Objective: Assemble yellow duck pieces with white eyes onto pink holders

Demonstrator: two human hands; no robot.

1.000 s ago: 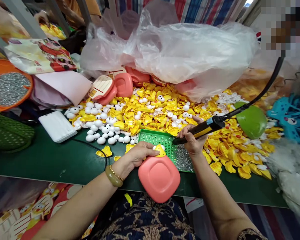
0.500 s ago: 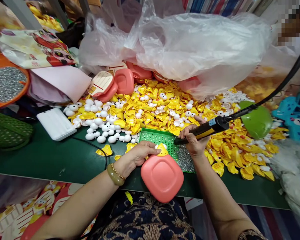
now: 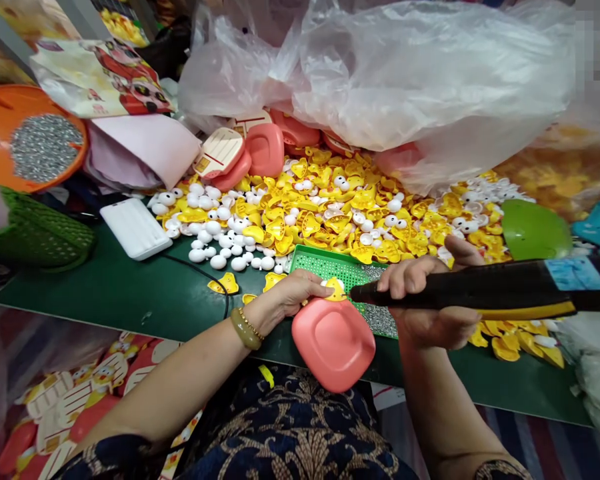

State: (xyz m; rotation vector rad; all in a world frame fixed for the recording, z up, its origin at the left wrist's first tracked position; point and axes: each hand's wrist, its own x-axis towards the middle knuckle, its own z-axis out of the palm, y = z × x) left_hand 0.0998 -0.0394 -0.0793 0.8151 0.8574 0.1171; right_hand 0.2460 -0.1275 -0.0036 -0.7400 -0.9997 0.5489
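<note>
My left hand (image 3: 300,293) pinches the yellow head piece (image 3: 336,291) of a coral plastic toy body (image 3: 334,343), held just above the table's front edge. White eye balls show behind the yellow piece. In my right hand (image 3: 433,300) lies a black electric screwdriver (image 3: 500,287), its fingers wrapped around the barrel. The screwdriver's tip meets the right side of the yellow piece. Behind both hands sits a green perforated tray (image 3: 307,260) with small silver screws (image 3: 380,320) at its right end.
Yellow plastic shells (image 3: 325,220) and white eye balls (image 3: 220,243) are heaped across the table. On the left are a white power bank (image 3: 136,228) with a cable, a green basket (image 3: 45,230) and an orange bowl (image 3: 10,153) of screws. A clear plastic bag (image 3: 430,80) lies behind.
My right hand has swung the screwdriver level and brought its tip to the yellow piece. My left hand keeps its pinch on the toy. The whole view has shifted slightly.
</note>
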